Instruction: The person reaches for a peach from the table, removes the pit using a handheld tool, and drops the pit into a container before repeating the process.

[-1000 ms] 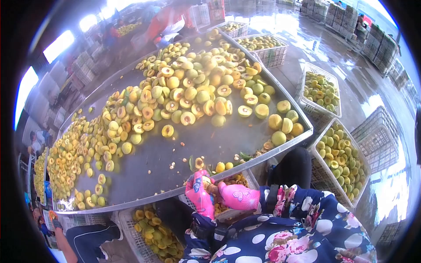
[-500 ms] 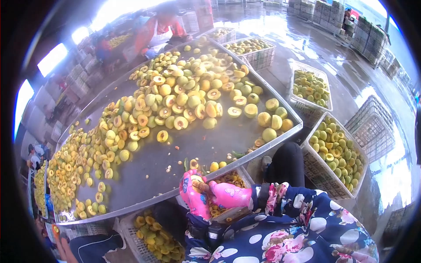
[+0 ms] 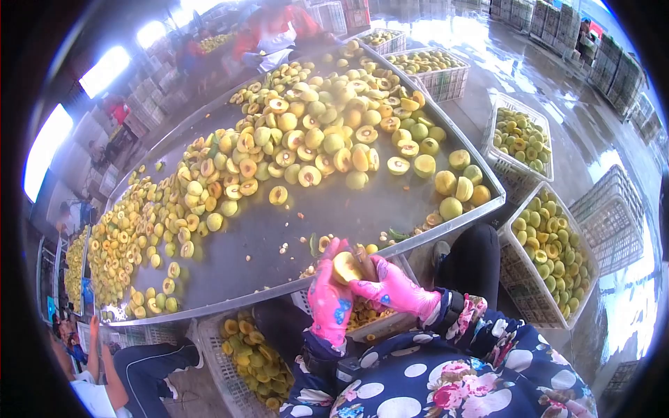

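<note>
Item: peach half (image 3: 345, 266), cut face up, held above the near rim of the steel bench (image 3: 279, 244), over a crate of pits and scraps (image 3: 369, 317).
Left hand (image 3: 329, 301), pink glove: grip closed around the peach half from below.
Right hand (image 3: 390, 285), pink glove: grip closed on a small pitting tool (image 3: 364, 261), its tip at the fruit's centre.
Step, judged: pitting the half, stone apparently being scooped.
Next move calls for: a steady twist of the tool, fruit braced, stone dropped below.
Nearby: heap of halved peaches (image 3: 300, 146); crates of whole peaches (image 3: 550, 244) on the right.
</note>
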`<state>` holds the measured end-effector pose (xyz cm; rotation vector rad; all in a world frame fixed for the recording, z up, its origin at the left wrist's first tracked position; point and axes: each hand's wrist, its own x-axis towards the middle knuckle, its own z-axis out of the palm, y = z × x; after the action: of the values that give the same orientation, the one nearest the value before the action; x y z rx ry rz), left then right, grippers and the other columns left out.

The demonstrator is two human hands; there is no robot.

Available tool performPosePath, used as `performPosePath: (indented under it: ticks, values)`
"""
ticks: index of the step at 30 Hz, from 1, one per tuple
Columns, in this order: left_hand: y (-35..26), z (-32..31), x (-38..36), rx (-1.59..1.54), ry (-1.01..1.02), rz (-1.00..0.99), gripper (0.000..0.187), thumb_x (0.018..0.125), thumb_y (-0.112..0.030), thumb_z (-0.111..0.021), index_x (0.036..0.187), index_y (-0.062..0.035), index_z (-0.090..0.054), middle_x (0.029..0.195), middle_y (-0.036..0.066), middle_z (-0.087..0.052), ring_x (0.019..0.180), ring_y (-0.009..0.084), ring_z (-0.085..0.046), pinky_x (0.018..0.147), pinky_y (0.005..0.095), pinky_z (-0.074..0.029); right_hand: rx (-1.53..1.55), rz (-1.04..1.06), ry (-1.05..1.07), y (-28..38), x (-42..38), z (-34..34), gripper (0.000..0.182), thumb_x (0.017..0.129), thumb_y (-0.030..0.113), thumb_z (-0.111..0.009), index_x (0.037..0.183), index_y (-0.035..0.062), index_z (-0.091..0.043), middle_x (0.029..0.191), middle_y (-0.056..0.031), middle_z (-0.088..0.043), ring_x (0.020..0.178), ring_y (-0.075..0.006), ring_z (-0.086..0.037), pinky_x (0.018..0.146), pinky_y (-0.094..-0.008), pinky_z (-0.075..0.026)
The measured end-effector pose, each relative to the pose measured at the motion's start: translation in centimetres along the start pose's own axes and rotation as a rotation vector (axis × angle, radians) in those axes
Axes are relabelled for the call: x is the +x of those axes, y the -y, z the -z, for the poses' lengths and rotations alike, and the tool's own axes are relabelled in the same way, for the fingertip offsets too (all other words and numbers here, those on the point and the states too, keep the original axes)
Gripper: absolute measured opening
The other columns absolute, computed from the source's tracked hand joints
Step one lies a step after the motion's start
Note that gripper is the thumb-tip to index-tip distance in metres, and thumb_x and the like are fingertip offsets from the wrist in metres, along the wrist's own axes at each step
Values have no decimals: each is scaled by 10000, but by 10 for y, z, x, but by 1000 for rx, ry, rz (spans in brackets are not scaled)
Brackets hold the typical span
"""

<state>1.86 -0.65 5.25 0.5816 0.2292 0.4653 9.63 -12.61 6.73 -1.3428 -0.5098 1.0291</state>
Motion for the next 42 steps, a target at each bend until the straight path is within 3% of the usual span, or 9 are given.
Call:
performPosePath:
  ticks: [6,9,12,15,18,21,23,34,42]
  values:
    - [-12,4,-2,79,76,313,424,956,-209,-373,1289,53,-387,1330,180,-419,1218,284,-429,1040,394,-331,-545,222,118,11,5,38,577,745,283,-720,1152,-37,-466,990,-174,-606,926,-266,-599,815,-351,-453]
    - [-23,-5,-7,191,75,530,415,953,-219,-393,1281,35,-400,1301,169,-455,1171,283,-479,976,412,-405,-656,347,367,28,8,54,578,732,295,-717,1159,-10,-475,1007,-202,-601,925,-313,-608,765,-350,-468]
    - [-20,13,0,728,350,440,395,928,-208,-452,1265,-6,-418,1274,181,-464,1169,295,-473,958,425,-425,-852,267,422,36,15,60,554,737,277,-705,1154,-8,-478,1000,-196,-607,911,-333,-610,740,-362,-478]
    - [-19,9,-1,147,182,508,381,914,-195,-483,1252,-29,-427,1249,193,-477,1160,313,-476,964,458,-415,-885,297,221,39,8,56,522,770,262,-675,1163,-9,-464,963,-199,-606,881,-356,-607,716,-375,-483]
    - [-17,3,-4,-278,-42,448,403,923,-254,-459,1250,-20,-431,1268,183,-464,1167,334,-462,962,485,-410,-612,349,-170,28,-10,42,448,842,235,-611,1188,-1,-450,877,-132,-607,781,-278,-624,685,-343,-484]
    - [-13,2,-7,-316,-179,325,413,936,-278,-434,1245,-5,-431,1276,176,-457,1148,347,-463,964,493,-399,-85,25,46,15,-36,37,379,904,217,-539,1201,5,-438,817,-51,-571,712,-166,-586,649,-303,-478]
    - [-10,4,-9,-324,-214,287,415,937,-274,-435,1248,-1,-427,1271,177,-459,1122,349,-474,965,490,-391,-213,42,112,2,-50,26,337,935,231,-501,1186,16,-434,840,-17,-566,659,-66,-521,597,-219,-452]
    - [-9,-1,-19,-85,78,269,439,932,-254,-441,1288,-1,-397,1275,207,-449,1099,349,-479,967,461,-382,-291,-93,123,-8,-55,12,282,940,227,-487,1117,12,-438,752,-28,-547,613,-86,-518,567,-243,-450]
    - [4,-4,-24,-103,-139,217,344,928,-164,-470,1228,4,-470,1188,187,-518,1001,281,-538,898,412,-454,-362,-38,68,-13,-53,5,220,939,201,-480,1074,30,-450,704,-29,-530,581,-108,-503,530,-270,-412]
